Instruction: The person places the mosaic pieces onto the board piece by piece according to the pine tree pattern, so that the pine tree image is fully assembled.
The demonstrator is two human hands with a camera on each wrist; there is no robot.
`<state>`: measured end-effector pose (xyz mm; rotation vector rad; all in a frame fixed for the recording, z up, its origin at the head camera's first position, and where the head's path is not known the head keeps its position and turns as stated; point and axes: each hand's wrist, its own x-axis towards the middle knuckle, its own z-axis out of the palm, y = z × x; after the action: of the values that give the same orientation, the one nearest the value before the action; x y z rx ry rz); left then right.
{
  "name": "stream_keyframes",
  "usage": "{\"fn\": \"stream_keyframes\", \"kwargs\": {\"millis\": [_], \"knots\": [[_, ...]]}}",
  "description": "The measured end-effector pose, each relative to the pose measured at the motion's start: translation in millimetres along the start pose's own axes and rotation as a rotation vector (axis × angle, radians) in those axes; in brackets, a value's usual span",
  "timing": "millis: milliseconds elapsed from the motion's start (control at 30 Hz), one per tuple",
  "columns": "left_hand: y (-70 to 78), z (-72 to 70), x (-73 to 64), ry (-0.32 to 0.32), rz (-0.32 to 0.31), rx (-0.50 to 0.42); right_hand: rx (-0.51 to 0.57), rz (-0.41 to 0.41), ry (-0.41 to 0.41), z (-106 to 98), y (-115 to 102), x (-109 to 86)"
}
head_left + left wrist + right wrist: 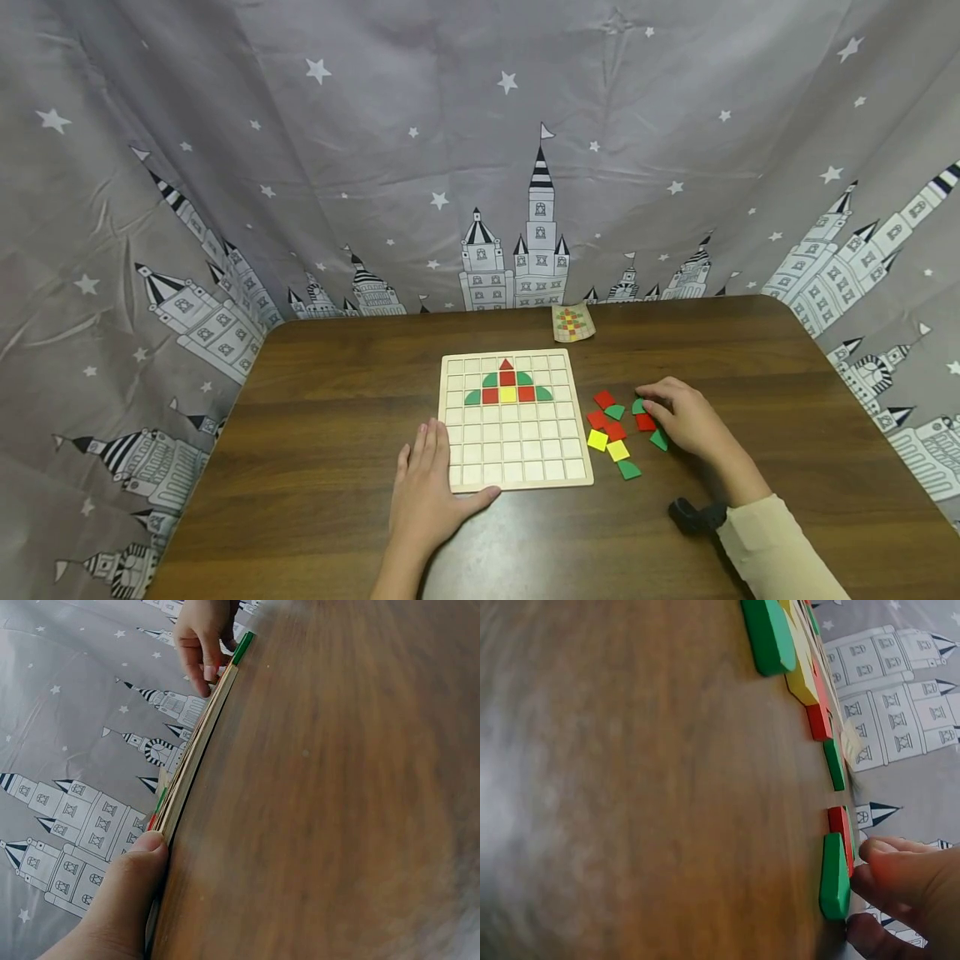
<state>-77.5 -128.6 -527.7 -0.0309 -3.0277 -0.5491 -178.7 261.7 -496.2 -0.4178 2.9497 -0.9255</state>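
Note:
In the head view my left hand (pixel 427 487) rests at the near left corner of a pale wooden grid board (pixel 521 452). Its fingers lie straight along the left side, and its thumb touches the near edge. On the board, a red triangle (pixel 506 364) tops several red and green tiles around a yellow square (pixel 508 394). To the right, my right hand (pixel 690 417) reaches over loose tiles, index finger and thumb apart at a green rounded tile (pixel 638 407). Close by its thumb are a red square (pixel 645 422) and another green tile (pixel 659 440).
More loose tiles lie between board and right hand, including a yellow square (pixel 618 450) and a green tile (pixel 628 470). Behind the board is a small pattern card (pixel 572 323). A dark strap-like object (pixel 693 517) sits at my right wrist. A grey castle-print curtain (pixel 420 167) stands behind the table.

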Motion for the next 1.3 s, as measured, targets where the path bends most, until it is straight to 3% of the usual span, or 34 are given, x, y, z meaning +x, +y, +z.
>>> {"fn": "stream_keyframes", "kwargs": {"millis": [600,967,1300], "knots": [[-0.4,2.8,0.2,0.042,0.010,0.005,0.039,0.044,0.029,0,7,8.9],[0.1,1.2,0.5,0.013,-0.001,0.003,0.022,0.055,0.085,1,11,15.8],[-0.4,2.1,0.5,0.020,-0.002,0.006,0.017,0.010,0.038,-4,20,15.6]]}}
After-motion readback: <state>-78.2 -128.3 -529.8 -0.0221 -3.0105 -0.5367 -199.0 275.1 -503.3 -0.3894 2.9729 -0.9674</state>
